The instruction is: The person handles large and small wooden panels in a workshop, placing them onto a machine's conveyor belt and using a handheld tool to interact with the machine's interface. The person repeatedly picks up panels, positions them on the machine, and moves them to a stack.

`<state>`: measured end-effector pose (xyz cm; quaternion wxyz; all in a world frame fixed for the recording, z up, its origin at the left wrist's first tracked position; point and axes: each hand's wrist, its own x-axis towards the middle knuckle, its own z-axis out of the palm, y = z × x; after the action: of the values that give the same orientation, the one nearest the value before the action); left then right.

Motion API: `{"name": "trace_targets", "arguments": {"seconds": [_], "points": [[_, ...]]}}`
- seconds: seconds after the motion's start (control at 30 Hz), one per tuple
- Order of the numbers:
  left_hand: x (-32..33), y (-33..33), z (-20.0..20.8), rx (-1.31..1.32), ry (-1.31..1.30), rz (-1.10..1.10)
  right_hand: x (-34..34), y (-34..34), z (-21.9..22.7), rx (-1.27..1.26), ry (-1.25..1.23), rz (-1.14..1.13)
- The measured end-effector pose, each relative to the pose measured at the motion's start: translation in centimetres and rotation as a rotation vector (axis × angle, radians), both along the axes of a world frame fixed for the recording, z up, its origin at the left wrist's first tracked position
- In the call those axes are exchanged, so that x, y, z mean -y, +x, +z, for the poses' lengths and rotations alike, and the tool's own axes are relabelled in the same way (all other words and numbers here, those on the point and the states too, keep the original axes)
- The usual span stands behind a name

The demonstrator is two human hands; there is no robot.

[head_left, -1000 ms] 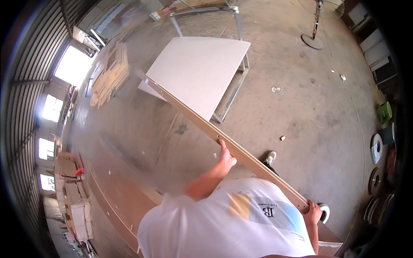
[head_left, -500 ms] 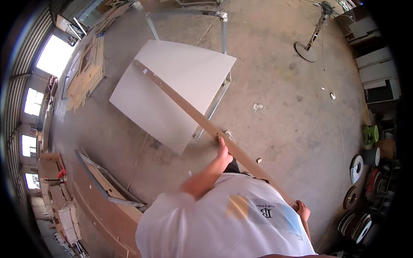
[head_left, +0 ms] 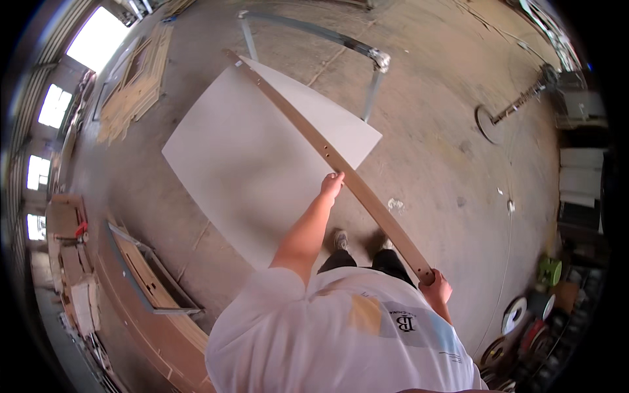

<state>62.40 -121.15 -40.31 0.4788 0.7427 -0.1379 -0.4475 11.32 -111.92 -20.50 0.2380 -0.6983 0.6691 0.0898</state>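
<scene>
A long, narrow brown board with several drilled holes runs slantwise from the far left to the near right. Around its left edge, near mid-length, my left hand is closed. My right hand is closed on the board's near end, beside my right hip. The far part of the board passes above a large white panel, which lies raised on a support; the panel covers most of that support. Whether the board touches the panel I cannot tell.
A grey metal frame stands beyond the panel. Wooden frames are stacked at the far left, and a dark metal-edged frame lies nearer. On the right are a round-based stand, a cable and several rolls.
Both hands have moved forward with the board, and its far end now reaches past the panel's far corner. The view has turned, and both my feet now show.
</scene>
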Motion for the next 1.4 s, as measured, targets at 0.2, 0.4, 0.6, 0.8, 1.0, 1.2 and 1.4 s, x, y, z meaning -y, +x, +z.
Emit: {"name": "trace_targets", "arguments": {"seconds": [0.2,0.4,0.6,0.8,1.0,1.2,1.4], "points": [[-5.1,3.7,-2.2,1.343,-0.171,-0.583,17.6,5.9,-6.0,-0.043,0.043,0.119],[-24.7,-7.0,-1.0,0.503,0.447,-0.087,29.2,6.7,-13.1,0.034,0.097,0.129],[-34.0,-21.9,5.4,-0.044,0.684,0.094,37.0,4.5,-18.4,0.009,0.190,0.163],[-27.3,-28.1,11.5,-0.217,0.618,-0.014,38.4,3.4,-21.5,-0.014,0.164,0.250],[-18.6,-27.4,12.8,-0.162,0.379,0.030,36.1,4.1,-16.5,0.076,0.137,0.317],[-22.1,-28.4,11.2,-0.149,0.227,0.085,28.0,5.9,-11.4,0.114,0.110,0.383],[-34.4,-32.4,7.6,-0.213,0.296,0.246,18.0,3.1,-9.5,0.103,0.108,0.383]]}}
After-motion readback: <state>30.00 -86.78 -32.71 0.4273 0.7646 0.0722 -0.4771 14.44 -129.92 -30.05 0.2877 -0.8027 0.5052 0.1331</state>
